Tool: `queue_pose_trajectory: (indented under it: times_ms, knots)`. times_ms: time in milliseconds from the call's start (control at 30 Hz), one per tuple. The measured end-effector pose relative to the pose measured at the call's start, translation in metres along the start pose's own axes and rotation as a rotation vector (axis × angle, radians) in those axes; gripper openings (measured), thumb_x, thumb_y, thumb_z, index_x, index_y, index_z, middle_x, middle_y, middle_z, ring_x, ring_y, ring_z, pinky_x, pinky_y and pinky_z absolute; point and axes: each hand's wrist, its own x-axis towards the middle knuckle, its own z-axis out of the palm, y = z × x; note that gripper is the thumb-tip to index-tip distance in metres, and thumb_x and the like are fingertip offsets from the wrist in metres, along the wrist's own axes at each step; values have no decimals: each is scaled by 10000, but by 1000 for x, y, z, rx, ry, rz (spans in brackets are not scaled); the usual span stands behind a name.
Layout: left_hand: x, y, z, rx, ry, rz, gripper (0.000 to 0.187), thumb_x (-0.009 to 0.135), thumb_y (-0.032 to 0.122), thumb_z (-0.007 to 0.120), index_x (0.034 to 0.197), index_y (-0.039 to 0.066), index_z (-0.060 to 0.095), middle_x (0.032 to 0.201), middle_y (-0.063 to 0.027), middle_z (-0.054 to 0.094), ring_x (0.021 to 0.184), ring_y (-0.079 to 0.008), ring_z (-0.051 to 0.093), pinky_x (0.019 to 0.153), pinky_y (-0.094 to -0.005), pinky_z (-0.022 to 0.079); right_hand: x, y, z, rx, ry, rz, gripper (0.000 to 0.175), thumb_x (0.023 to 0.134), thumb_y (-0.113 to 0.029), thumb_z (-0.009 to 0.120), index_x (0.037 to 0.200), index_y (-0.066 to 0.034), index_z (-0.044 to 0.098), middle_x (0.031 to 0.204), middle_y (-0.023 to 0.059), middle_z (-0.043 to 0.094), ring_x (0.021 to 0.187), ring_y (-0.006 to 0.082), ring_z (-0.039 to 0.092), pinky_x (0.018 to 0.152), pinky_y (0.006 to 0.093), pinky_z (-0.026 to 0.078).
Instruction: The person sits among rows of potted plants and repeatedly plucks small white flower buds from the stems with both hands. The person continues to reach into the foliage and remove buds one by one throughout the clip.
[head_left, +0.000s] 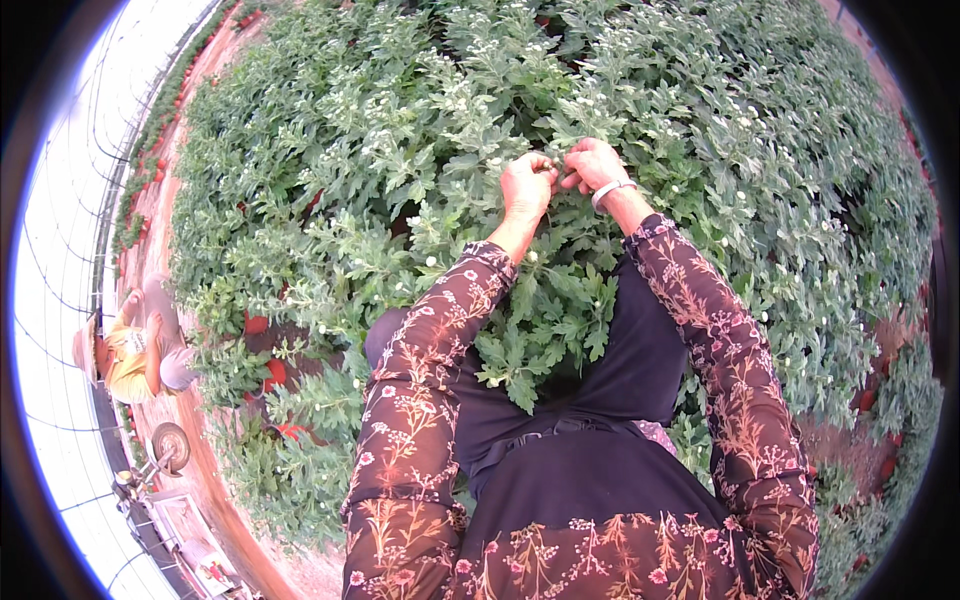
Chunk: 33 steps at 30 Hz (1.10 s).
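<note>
Leafy chrysanthemum plants (420, 142) with small pale buds spread in front of me and between my knees. My left hand (528, 184) is at the centre, its fingers curled around a small piece of dark stem or bud. Close at its right, my right hand (594, 166), with a pale band (613, 193) on the wrist, has its fingertips bent in at a shoot. The two hands nearly meet above the foliage. Whether the right fingers pinch anything is too small to tell.
Red pots (275, 373) show among the plants at lower left. A dirt path (161, 247) runs along the left side, where another person in a yellow shirt (129, 363) sits. Below them stands a wheeled cart (187, 536), its wheel (171, 448) on the path.
</note>
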Motion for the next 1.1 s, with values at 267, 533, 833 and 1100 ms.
queue_pose_trajectory:
  times_ms: [267,533,833,1100]
  knots:
    - [-5,10,3,-139,56,-26,61,746,-63,620,763,-10,594,682,-31,605,567,-90,565,500,-235,489,-1,0,0,-358,244,-240,204,754,-71,585,941,11,594,703,58,631,563,132,624,460,239,464]
    - [-2,6,1,38,58,11,91,752,-22,661,828,-1,616,722,-26,623,612,-97,592,546,-234,508,-13,-2,1,-213,-38,-269,107,726,-64,649,815,-5,640,666,66,642,536,119,621,525,256,495]
    - [-6,8,0,-148,-9,14,123,765,-33,649,869,-2,591,765,-37,628,635,-107,610,575,-235,537,-20,-9,-1,-309,-21,-255,148,751,-123,614,829,3,612,701,53,634,558,104,621,510,237,475]
    - [-14,15,0,-91,-19,57,106,777,-13,658,851,2,583,776,-32,626,650,-94,608,574,-231,541,-24,-16,-3,-145,-48,-84,169,765,-106,560,889,3,594,693,71,628,489,98,576,391,230,382]
